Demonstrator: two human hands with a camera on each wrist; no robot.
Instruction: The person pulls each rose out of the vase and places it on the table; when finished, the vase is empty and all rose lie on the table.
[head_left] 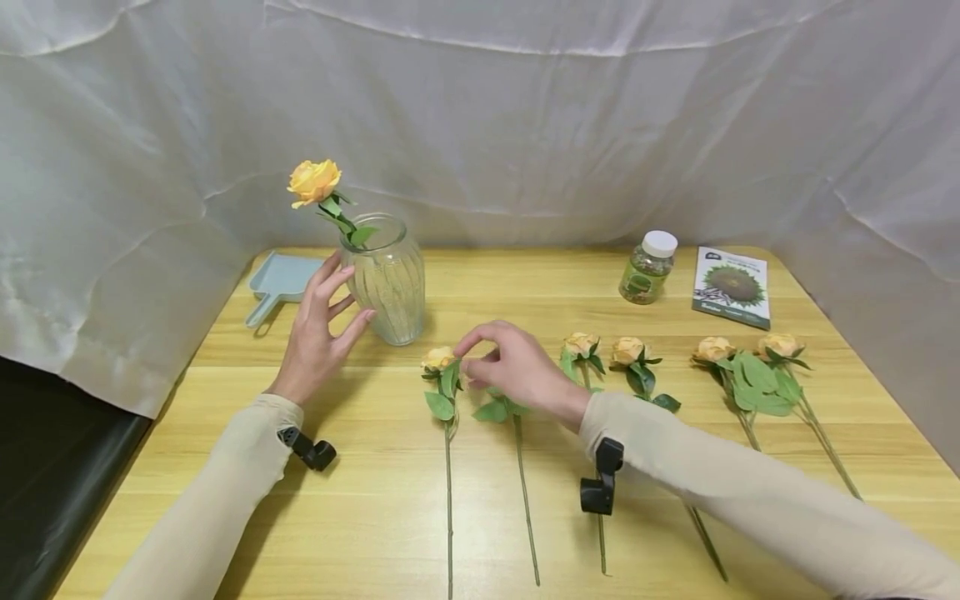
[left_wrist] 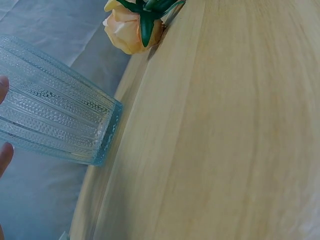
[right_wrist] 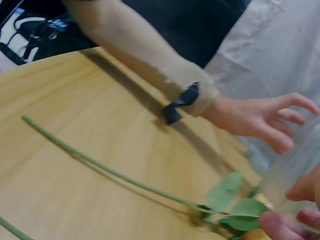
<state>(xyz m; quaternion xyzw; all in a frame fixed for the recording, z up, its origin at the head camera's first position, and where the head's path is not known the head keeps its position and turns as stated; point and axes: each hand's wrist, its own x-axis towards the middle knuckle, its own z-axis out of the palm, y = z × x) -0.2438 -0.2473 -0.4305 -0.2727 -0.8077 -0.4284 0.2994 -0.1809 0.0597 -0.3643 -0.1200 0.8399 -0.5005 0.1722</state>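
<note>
A ribbed clear glass vase [head_left: 393,292] stands upright at the back left, one yellow artificial rose [head_left: 315,182] leaning out over its left rim. My left hand [head_left: 313,337] is at the vase's left side, fingers spread; whether the fingertips touch the glass I cannot tell. In front of the vase lies another rose [head_left: 438,359], its long stem pointing toward me. Beside its bloom hovers my right hand [head_left: 517,367], thumb and index finger apart and bent, with no stem seen between them. Just under this hand is a further rose stem [head_left: 525,492], its bloom hidden.
Several more roses [head_left: 628,350] lie to the right, partly beneath my right forearm. At the back right are a white-capped jar [head_left: 647,271] and a seed packet [head_left: 731,287]. A light blue dustpan [head_left: 285,279] lies behind my left hand. Pale fabric [head_left: 525,125] hangs behind the table.
</note>
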